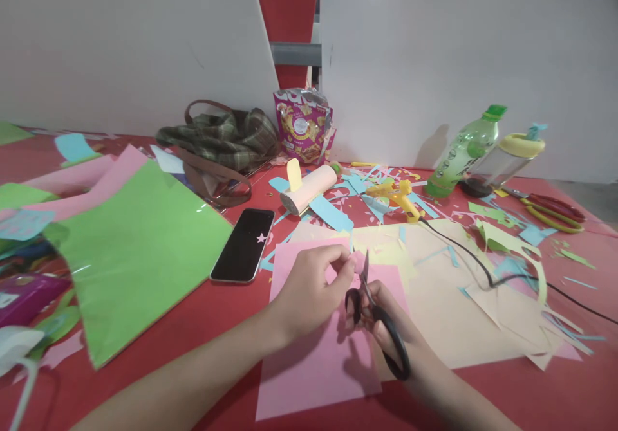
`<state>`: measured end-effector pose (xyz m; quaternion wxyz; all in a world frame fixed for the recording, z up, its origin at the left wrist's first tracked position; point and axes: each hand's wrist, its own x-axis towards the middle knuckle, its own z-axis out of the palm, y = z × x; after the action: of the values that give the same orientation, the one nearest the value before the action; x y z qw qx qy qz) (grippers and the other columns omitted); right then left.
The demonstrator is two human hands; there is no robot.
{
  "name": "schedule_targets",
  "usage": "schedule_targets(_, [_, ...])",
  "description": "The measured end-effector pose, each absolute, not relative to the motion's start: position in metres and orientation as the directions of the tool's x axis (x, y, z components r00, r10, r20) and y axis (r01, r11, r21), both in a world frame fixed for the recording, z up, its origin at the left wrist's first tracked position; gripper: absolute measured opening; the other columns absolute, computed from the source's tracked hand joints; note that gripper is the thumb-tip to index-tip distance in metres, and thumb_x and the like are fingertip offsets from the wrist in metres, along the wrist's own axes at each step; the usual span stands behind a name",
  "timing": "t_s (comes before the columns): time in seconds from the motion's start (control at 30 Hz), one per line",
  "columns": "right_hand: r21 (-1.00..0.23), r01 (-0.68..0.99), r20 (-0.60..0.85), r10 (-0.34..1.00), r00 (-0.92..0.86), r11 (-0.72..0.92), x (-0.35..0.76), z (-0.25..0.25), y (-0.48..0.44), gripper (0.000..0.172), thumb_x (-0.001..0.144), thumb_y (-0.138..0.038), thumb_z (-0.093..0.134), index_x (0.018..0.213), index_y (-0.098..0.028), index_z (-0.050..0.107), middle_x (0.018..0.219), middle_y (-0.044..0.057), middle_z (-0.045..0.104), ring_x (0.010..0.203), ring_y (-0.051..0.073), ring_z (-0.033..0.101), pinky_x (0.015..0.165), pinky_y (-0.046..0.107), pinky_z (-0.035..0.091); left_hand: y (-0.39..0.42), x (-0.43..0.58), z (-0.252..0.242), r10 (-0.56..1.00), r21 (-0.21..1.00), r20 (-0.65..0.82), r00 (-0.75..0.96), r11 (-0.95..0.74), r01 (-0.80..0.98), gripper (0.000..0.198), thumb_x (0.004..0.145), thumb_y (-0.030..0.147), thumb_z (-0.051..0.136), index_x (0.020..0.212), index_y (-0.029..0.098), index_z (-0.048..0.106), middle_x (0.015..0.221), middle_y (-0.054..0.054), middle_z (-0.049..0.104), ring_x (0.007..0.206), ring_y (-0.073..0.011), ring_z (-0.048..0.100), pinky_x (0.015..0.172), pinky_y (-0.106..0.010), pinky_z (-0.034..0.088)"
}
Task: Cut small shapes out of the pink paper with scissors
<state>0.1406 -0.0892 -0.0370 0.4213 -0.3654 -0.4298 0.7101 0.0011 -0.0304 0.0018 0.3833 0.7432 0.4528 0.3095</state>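
My left hand (pixel 313 286) pinches a small piece of pink paper (pixel 358 262) between thumb and fingertips. Just to its right, my right hand (pixel 379 315) has its fingers through the black handles of a pair of scissors (pixel 396 347). The blades point up and away, slightly apart, right beside the small pink piece. Under both hands lies a pink sheet (pixel 290 379), partly over a large cream sheet (pixel 449 315). A phone (pixel 243 246) with a small pink star on its screen rests left of my left hand.
A green sheet pack (pixel 145 257) covers the left. Behind my hands are a paper roll (pixel 316 190), a yellow glue gun (pixel 398 196) with a black cord, and a snack bag (pixel 304 125). A green bottle (pixel 466 151), a jar (pixel 505 161) and red-yellow scissors (pixel 555 211) stand or lie right, among paper scraps.
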Motion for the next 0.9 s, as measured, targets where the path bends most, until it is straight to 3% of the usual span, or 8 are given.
schedule_targets(0.27, [-0.944,-0.258,-0.101,0.926,-0.364,-0.204,0.140,-0.036,-0.088,0.031,0.071,-0.049,0.049,0.080,-0.021,0.038,0.077,0.002,0.046,0.066,0.015,0.044,0.063,0.029,0.035,-0.031,0.001,0.001,0.912,0.866,0.128,0.389,-0.294,0.405,0.023,0.079,0.023,0.038,0.060,0.015,0.046,0.058,0.004,0.050,0.058,-0.0075,0.046,0.057,-0.018,0.036])
schedule_targets(0.9, [-0.947,-0.260,-0.080,0.922,-0.379,-0.189,0.140,-0.037,-0.087,0.028,0.075,-0.047,0.046,0.077,-0.021,0.035,0.075,0.001,0.043,0.060,0.012,0.042,0.064,0.030,0.036,-0.032,0.001,0.001,0.911,0.856,0.146,0.387,-0.312,0.413,0.022,0.079,0.021,0.038,0.061,0.015,0.047,0.059,0.003,0.052,0.059,-0.0080,0.048,0.058,-0.018,0.037])
